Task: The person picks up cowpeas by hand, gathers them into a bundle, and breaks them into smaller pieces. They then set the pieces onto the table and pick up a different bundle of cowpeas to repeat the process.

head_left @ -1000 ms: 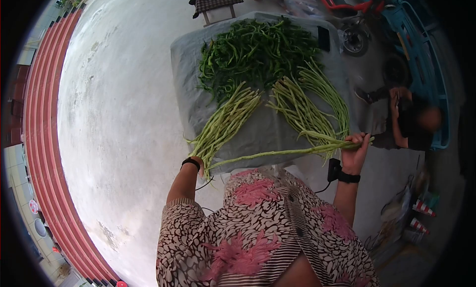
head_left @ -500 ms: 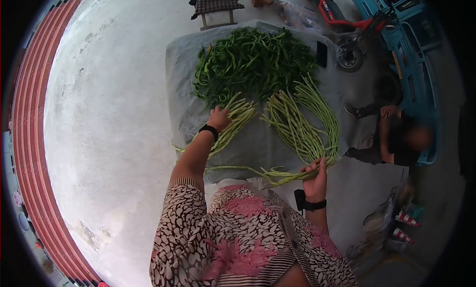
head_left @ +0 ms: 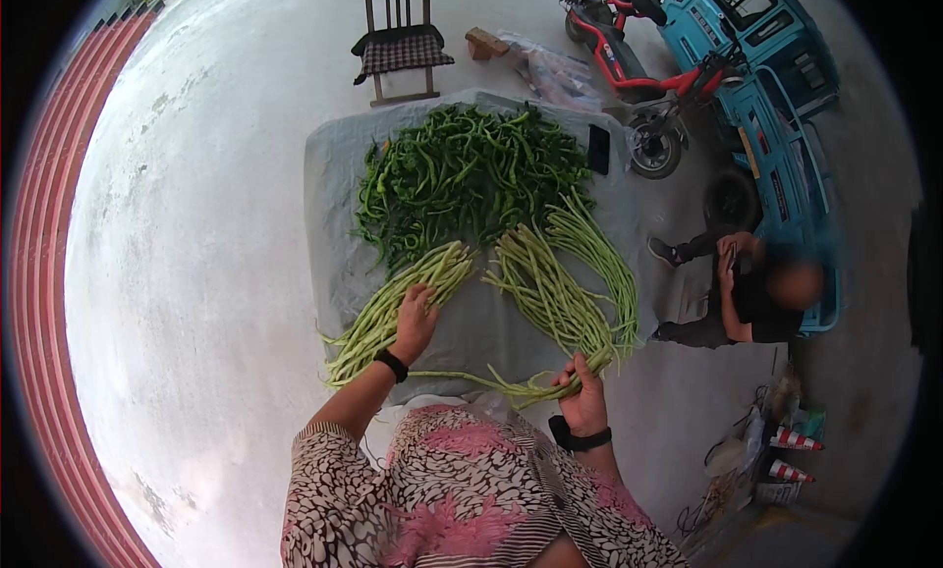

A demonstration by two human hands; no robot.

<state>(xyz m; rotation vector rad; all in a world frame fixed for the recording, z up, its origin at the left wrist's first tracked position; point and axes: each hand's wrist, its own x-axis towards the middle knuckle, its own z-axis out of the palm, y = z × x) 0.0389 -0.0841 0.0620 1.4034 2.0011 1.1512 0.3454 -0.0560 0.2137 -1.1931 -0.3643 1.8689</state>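
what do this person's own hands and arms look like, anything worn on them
Both the left hand and right hand are ungloved. The left wrist has a narrow black band; the right wrist has a black strap with a bulkier dark piece on one side. The left sleeve is loose, cream with dark blotches, ending in a finely striped cuff.
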